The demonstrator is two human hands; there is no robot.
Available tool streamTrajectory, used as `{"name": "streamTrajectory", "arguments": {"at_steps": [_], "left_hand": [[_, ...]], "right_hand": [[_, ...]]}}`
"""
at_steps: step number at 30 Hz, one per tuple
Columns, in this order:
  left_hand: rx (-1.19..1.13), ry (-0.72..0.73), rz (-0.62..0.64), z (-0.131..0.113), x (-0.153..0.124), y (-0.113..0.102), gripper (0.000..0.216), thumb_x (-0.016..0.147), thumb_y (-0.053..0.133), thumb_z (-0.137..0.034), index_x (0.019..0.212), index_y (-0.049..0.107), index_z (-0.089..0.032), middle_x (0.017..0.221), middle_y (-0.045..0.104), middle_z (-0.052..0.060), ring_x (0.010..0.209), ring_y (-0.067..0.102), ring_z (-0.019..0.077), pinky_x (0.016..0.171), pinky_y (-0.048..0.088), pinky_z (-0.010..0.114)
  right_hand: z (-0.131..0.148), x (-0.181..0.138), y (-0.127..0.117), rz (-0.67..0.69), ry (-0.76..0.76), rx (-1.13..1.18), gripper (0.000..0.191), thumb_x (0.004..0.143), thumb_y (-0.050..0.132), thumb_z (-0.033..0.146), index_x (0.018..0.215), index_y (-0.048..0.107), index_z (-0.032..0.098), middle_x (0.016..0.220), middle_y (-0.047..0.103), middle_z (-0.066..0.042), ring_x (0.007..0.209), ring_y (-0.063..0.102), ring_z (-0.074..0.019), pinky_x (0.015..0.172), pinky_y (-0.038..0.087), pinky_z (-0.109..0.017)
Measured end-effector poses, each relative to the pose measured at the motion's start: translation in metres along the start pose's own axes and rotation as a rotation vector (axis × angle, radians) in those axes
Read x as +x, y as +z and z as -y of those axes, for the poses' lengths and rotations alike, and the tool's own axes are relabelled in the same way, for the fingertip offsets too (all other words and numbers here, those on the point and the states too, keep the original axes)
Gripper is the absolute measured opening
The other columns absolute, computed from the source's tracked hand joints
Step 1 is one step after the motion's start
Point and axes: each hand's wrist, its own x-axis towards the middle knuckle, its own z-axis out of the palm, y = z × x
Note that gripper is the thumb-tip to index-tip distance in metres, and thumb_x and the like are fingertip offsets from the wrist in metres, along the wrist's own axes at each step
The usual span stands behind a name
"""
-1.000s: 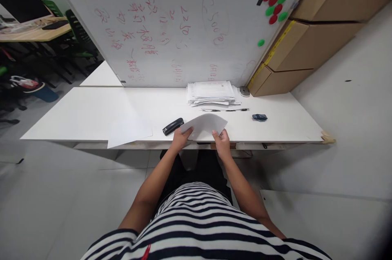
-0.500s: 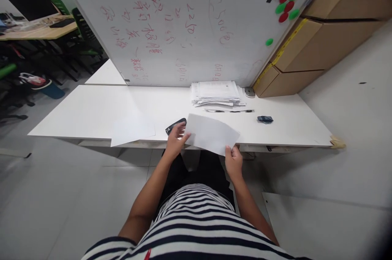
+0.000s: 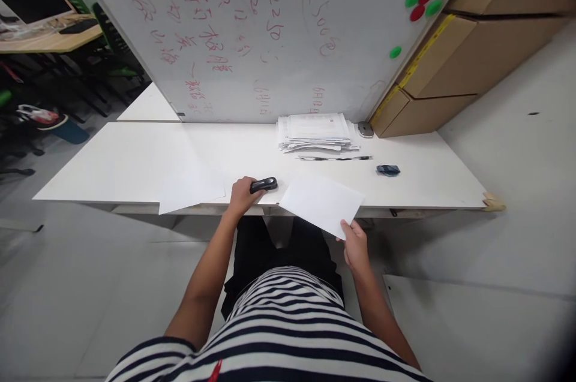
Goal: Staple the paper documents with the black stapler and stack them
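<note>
My left hand (image 3: 243,195) is closed around the rear end of a black stapler (image 3: 264,184) at the front of the white desk. Between my right hand's thumb and fingers (image 3: 354,241) is the near right corner of a white sheet of paper (image 3: 321,202). That sheet slants across the desk's front edge, its left corner just right of the stapler. Farther left, another white sheet (image 3: 186,191) lies partly over the edge, apart from both hands.
On the white desk (image 3: 112,160), a stack of papers (image 3: 317,130) stands against the whiteboard (image 3: 288,28). Before it lies a thin dark-and-clear strip (image 3: 335,158). A small dark blue item (image 3: 387,170) is to the right. Cardboard boxes (image 3: 427,112) rise at the back right.
My left hand has let go of the paper and taken hold of the stapler, which has turned slightly. My right hand has moved the sheet a little right and toward me.
</note>
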Motion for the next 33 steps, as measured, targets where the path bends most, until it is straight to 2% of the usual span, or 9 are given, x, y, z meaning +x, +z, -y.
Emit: {"name": "streamTrajectory", "arguments": {"at_steps": [5, 9, 16, 24, 33], "left_hand": [[-0.132, -0.026, 0.106, 0.004, 0.002, -0.01, 0.036, 0.071, 0.068, -0.049, 0.095, 0.059, -0.023, 0.094, 0.063, 0.002, 0.089, 0.058, 0.0218, 0.075, 0.044, 0.032], [-0.18, -0.005, 0.164, 0.006, 0.004, -0.015, 0.037, 0.068, 0.07, -0.047, 0.094, 0.059, -0.023, 0.092, 0.063, 0.002, 0.088, 0.057, 0.0209, 0.073, 0.044, 0.031], [-0.245, -0.021, 0.187, 0.002, 0.003, -0.019, 0.037, 0.068, 0.071, -0.047, 0.093, 0.059, -0.023, 0.093, 0.063, 0.001, 0.087, 0.058, 0.0199, 0.074, 0.044, 0.031], [-0.273, -0.024, 0.167, 0.002, 0.001, -0.017, 0.034, 0.068, 0.07, -0.045, 0.091, 0.058, -0.023, 0.091, 0.063, 0.001, 0.086, 0.058, 0.0193, 0.072, 0.044, 0.03], [-0.229, -0.006, 0.25, 0.001, 0.003, -0.023, 0.035, 0.066, 0.072, -0.047, 0.087, 0.057, -0.022, 0.088, 0.062, 0.003, 0.085, 0.057, 0.0212, 0.071, 0.044, 0.032]], "right_hand": [[0.001, 0.003, 0.005, 0.127, 0.066, -0.031, 0.034, 0.068, 0.072, 0.046, 0.086, 0.07, 0.017, 0.067, 0.065, 0.0, 0.054, 0.048, -0.0115, 0.043, 0.036, -0.023], [0.0, 0.004, 0.011, 0.192, 0.081, -0.027, 0.032, 0.068, 0.073, 0.044, 0.084, 0.071, 0.016, 0.064, 0.063, 0.001, 0.053, 0.046, -0.0108, 0.043, 0.035, -0.023], [0.007, 0.007, 0.008, 0.109, 0.091, 0.01, 0.035, 0.064, 0.076, 0.043, 0.085, 0.071, 0.015, 0.069, 0.066, -0.001, 0.054, 0.047, -0.0106, 0.041, 0.034, -0.021], [0.011, 0.012, 0.003, 0.085, 0.071, -0.01, 0.036, 0.062, 0.076, 0.044, 0.084, 0.071, 0.015, 0.065, 0.065, -0.001, 0.051, 0.047, -0.0107, 0.04, 0.033, -0.022], [0.005, 0.013, 0.021, 0.254, 0.101, -0.118, 0.039, 0.067, 0.074, 0.046, 0.09, 0.071, 0.015, 0.063, 0.063, -0.001, 0.051, 0.047, -0.0117, 0.042, 0.035, -0.023]]}}
